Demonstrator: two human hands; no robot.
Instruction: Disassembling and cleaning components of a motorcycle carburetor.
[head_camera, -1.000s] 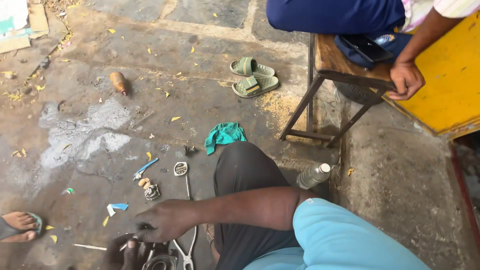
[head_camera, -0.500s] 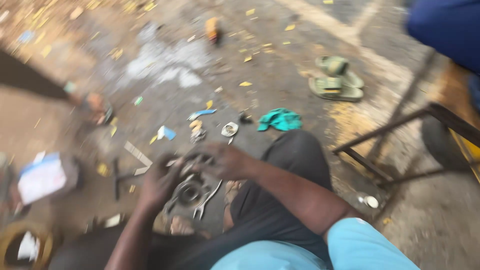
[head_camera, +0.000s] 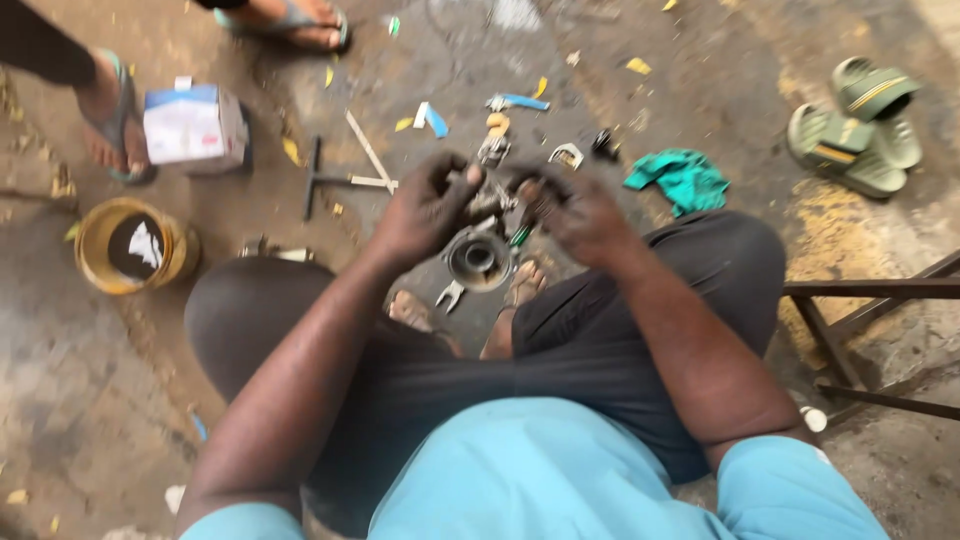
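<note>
A seated person looks down between their own knees at a dirty concrete floor (head_camera: 80, 400). Both hands meet at the centre of the view, above the bare feet, around a greasy round metal mechanical part with a cup-shaped opening (head_camera: 480, 258). The part lies directly between the two hands and slightly below them, its open mouth facing up toward the camera, so its axis points roughly upward rather than to either side.

The left hand (head_camera: 425, 210) is curled around the upper left edge of the part, fingers bent and gripping it. The right hand (head_camera: 580, 215) is clenched just to the upper right of the part, apparently holding a thin tool with a green handle (head_camera: 521, 235) whose tip points down toward the rim. The image is blurred here, so the exact grip of the right hand is uncertain. Both hands look equally near the part; the left is in firmer contact.

A small open-ended metal spanner (head_camera: 449, 295) lies on the floor just below the part, near the feet.

Further off, loose small metal pieces and blue-handled tools (head_camera: 520, 101) lie scattered beyond the hands. A crumpled green cloth (head_camera: 680, 177) lies to the right, with a pair of green sandals (head_camera: 860, 125) beyond it. To the left stand a yellow round tin (head_camera: 135, 245) and a white and blue cardboard box (head_camera: 195, 125), beside another person's sandalled feet (head_camera: 110, 120).
</note>
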